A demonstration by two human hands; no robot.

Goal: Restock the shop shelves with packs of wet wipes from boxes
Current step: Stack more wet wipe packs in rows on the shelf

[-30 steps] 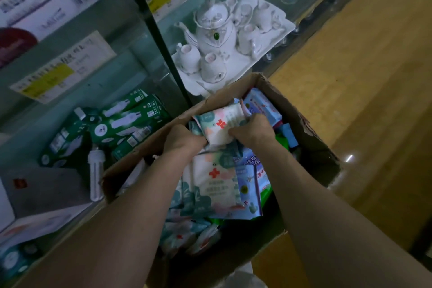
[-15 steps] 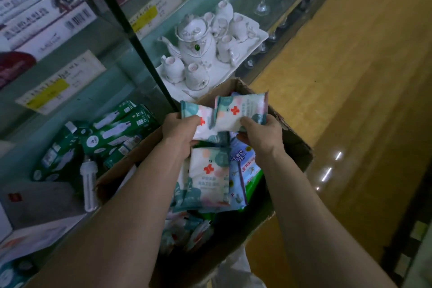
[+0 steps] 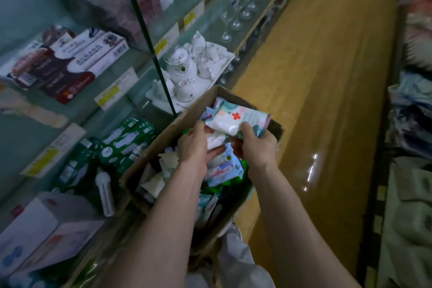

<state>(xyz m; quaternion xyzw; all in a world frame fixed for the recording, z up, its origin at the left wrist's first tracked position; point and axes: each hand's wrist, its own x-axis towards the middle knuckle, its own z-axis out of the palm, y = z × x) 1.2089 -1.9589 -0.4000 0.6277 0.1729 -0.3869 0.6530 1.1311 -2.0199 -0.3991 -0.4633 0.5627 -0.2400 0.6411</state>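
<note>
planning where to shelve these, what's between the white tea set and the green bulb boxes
In the head view, a dark-edged glass divider stands between the tea set and the green bulb boxes.

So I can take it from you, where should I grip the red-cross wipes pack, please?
Pinch the red-cross wipes pack by its right end, coming from the right: that end juts free; the right hand and left hand hold its nearer edges.
</note>
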